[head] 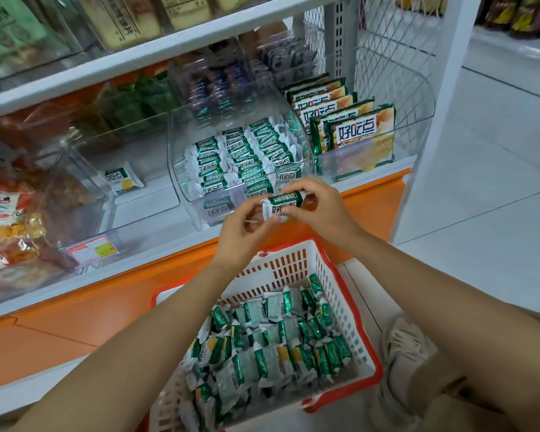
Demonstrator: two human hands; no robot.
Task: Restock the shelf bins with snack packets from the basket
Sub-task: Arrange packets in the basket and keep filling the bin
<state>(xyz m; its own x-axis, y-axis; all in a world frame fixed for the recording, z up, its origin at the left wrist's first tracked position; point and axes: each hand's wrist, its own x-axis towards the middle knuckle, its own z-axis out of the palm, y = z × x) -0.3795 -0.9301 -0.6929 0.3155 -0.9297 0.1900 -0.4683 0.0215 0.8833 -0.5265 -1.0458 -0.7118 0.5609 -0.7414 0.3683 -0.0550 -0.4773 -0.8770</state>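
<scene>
Crouched at lower shelf (156,238), basket (367,344) on floor just below its front edge.

One green-and-white packet (280,206) held in the air between both hands, just in front of the front wall of the middle clear bin (191,210), above the shelf's front edge. Left hand (242,227): fingers (259,210) curled, pinching the packet's left end. Right hand (320,207): fingers curled round its right end. Looks like squaring up before slotting in.

Middle bin already holding three tight rows of like packets, standing on edge, with a few lying flat at the front. Basket more than half full of loose packets (262,353). Judged well short of done.

Risks from here:
- Little free room seen at the bin's front. Pushing in hard likely to tip the standing rows or leave the packet lying crooked on top.
- Handover from two hands to one over the gap between shelf edge and basket. Loose pinch on slick wrapper, then a drop, possibly onto floor beside the shoe (406,347) and not into the basket.
- Wrong bin: left bin (105,194) with a lone look-alike packet (123,179) bearing a yellow patch; some basket packets also showing yellow. Easy to mix the two kinds without checking the face.
- Tight squeeze possibly crushing contents.
</scene>
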